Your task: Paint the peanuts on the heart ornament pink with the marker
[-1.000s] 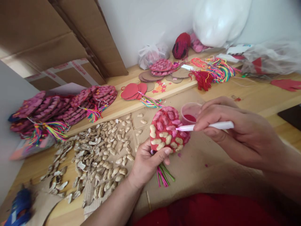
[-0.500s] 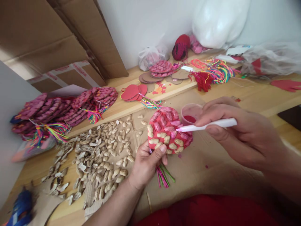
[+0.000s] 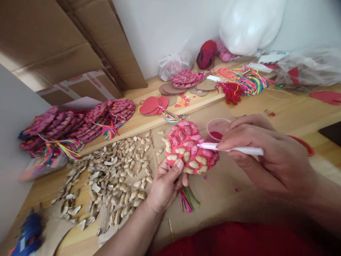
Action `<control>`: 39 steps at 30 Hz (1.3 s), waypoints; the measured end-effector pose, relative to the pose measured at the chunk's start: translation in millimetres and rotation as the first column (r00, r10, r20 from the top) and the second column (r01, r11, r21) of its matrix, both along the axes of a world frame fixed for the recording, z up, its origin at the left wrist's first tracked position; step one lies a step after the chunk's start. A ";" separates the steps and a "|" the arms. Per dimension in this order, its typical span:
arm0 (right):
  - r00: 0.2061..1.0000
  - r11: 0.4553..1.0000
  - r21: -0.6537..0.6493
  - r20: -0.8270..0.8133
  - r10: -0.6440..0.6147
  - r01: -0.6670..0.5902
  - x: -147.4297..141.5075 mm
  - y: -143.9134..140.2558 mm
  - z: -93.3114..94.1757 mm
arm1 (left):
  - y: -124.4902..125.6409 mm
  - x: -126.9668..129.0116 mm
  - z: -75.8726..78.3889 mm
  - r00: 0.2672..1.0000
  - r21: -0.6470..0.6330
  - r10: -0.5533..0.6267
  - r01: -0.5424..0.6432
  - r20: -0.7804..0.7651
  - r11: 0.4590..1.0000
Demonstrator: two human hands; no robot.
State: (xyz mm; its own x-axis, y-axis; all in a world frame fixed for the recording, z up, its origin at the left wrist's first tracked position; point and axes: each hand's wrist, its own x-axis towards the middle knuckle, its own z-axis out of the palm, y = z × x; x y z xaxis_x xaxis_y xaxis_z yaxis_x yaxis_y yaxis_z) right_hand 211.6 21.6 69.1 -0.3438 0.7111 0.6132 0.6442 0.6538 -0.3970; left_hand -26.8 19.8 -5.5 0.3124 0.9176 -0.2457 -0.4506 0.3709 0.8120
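My left hand [image 3: 167, 183] grips the lower edge of a round red disc [image 3: 189, 149] covered in glued peanut shells, thumb on its face. Shells on its upper and right part are pink; those at the lower left are plain tan. A tassel of pink and green strands [image 3: 188, 200] hangs below it. My right hand [image 3: 266, 153] is closed around a white marker [image 3: 239, 148], whose pink tip touches or nearly touches a shell near the disc's middle. Just behind the disc stands a clear cup [image 3: 218, 125] with red liquid, partly covered by my right fingers.
Loose peanut shells [image 3: 128, 170] spread over cardboard at the left. Finished pink discs [image 3: 64, 124] with tassels are piled behind them. Red discs [image 3: 151, 106], paper stars [image 3: 183, 100] and colored cords [image 3: 246, 81] lie on a raised ledge. A blue glue gun [image 3: 30, 231] sits lower left.
The marker tip has shifted slightly left across the shells, and my right hand moved a little left with it. My left hand still holds the disc, which is tilted slightly differently.
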 end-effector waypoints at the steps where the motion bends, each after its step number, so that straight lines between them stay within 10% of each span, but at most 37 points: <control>1: 1.000 1.000 0.008 -0.009 -0.004 0.004 -0.7 0.0 -0.1 | 0.5 -0.4 0.0 1.000 -0.012 0.002 -0.002 0.017 1.000; 12: 0.997 0.997 0.043 0.063 0.054 -0.057 -5.4 -1.4 -8.3 | 4.5 -1.6 1.0 0.992 -0.051 0.012 -0.005 0.127 0.999; 21: 0.922 0.922 0.061 -0.093 -0.377 0.383 23.5 18.6 -8.2 | 0.1 -1.8 2.0 0.999 -0.067 0.002 0.001 0.032 0.998; 39: 0.933 0.936 0.034 0.076 -0.351 0.350 15.3 31.3 -26.2 | -1.8 2.0 7.0 0.996 -0.095 0.008 -0.016 -0.085 0.995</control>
State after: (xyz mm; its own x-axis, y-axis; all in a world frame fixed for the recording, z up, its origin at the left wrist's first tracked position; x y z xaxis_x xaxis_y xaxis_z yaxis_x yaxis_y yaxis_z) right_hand 226.9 52.9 42.9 -0.1229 0.7835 0.6091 0.8628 0.3877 -0.3246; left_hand -24.9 17.9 1.5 0.2763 0.8922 -0.3572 -0.3871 0.4435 0.8084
